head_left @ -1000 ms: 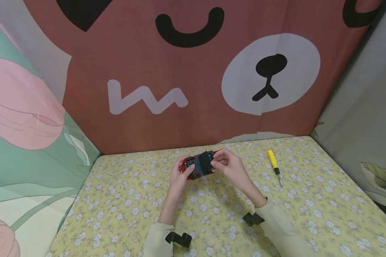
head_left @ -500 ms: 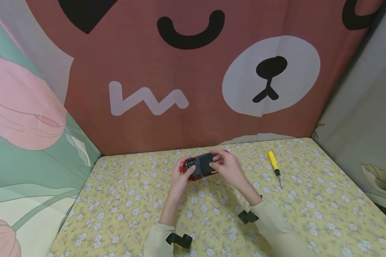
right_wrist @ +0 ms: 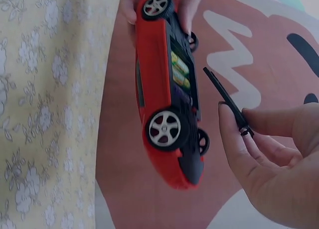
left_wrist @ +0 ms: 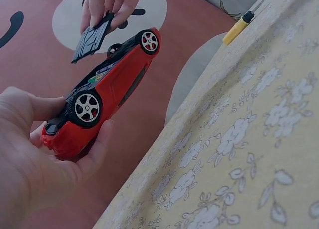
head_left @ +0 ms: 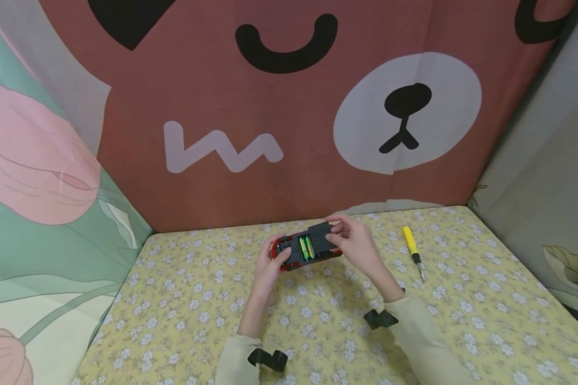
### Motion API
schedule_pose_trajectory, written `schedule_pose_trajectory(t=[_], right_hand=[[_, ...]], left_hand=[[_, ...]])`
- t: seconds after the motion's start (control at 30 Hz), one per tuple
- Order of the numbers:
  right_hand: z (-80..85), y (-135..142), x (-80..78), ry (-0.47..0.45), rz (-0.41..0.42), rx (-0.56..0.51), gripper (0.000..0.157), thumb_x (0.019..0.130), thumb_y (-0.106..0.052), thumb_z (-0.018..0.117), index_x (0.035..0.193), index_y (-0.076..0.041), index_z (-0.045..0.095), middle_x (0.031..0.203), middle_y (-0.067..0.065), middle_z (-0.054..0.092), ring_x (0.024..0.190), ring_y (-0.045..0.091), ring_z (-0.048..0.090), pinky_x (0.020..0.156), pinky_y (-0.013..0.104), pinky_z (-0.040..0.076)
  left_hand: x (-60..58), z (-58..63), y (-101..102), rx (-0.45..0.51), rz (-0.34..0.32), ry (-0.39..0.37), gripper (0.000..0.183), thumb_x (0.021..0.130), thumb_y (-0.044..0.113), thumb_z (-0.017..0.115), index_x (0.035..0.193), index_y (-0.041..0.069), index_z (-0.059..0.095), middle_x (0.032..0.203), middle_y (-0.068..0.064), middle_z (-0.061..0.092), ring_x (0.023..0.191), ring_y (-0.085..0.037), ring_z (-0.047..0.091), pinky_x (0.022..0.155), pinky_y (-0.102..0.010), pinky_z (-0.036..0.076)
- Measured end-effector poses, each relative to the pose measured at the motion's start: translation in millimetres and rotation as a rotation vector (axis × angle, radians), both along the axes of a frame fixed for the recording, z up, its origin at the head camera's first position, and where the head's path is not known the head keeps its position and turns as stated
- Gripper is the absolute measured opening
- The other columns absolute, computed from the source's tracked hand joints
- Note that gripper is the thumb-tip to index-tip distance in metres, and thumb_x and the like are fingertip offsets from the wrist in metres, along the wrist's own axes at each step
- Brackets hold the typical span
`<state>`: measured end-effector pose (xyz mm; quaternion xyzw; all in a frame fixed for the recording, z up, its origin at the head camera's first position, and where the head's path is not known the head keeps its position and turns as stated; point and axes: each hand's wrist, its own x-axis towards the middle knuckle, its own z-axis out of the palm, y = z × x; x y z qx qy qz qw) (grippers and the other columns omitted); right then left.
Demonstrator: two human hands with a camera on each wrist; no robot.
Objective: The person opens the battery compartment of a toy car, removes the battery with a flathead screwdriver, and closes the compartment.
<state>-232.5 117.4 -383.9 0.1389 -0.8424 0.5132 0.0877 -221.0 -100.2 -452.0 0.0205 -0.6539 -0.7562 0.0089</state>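
My left hand grips one end of a red toy car, turned with its black underside up. In the head view, green batteries lie side by side in the car's uncovered battery compartment. My right hand pinches a flat black battery cover between thumb and fingers. From the right wrist view, the cover is apart from the car and seen nearly edge-on. Its ribbed inner face shows in the left wrist view.
A screwdriver with a yellow handle lies on the table to the right of my right hand. Flowered yellow cloth covers the table. Behind it hangs a brown cloth with a printed bear face.
My right hand has lifted the battery cover off the car and moved it to the right, exposing the batteries. The left hand keeps the car in nearly the same place.
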Motion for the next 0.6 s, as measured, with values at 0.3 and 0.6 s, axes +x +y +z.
schedule_pose_trajectory(t=[0.3, 0.6], right_hand=[[0.1, 19.9, -4.4, 0.019, -0.043, -0.033, 0.027, 0.096, -0.001, 0.072, 0.123, -0.001, 0.069, 0.088, 0.012, 0.07, 0.075, 0.027, 0.069, 0.06, 0.03, 0.054], [-2.1, 36.7, -7.2, -0.038, -0.079, -0.077, 0.027, 0.099, -0.005, 0.07, 0.125, 0.002, 0.068, 0.093, 0.017, 0.07, 0.082, 0.028, 0.07, 0.066, 0.026, 0.059]], left_hand=[[-0.6, -0.2, 1.9, 0.004, -0.003, -0.006, 0.047, 0.103, 0.009, 0.062, 0.148, 0.002, 0.049, 0.138, -0.024, 0.057, 0.108, -0.023, 0.065, 0.08, -0.031, 0.058], [-0.2, -0.6, 0.8, 0.043, -0.005, -0.023, 0.047, 0.104, 0.009, 0.06, 0.149, 0.004, 0.048, 0.142, -0.024, 0.055, 0.108, -0.023, 0.066, 0.081, -0.032, 0.059]])
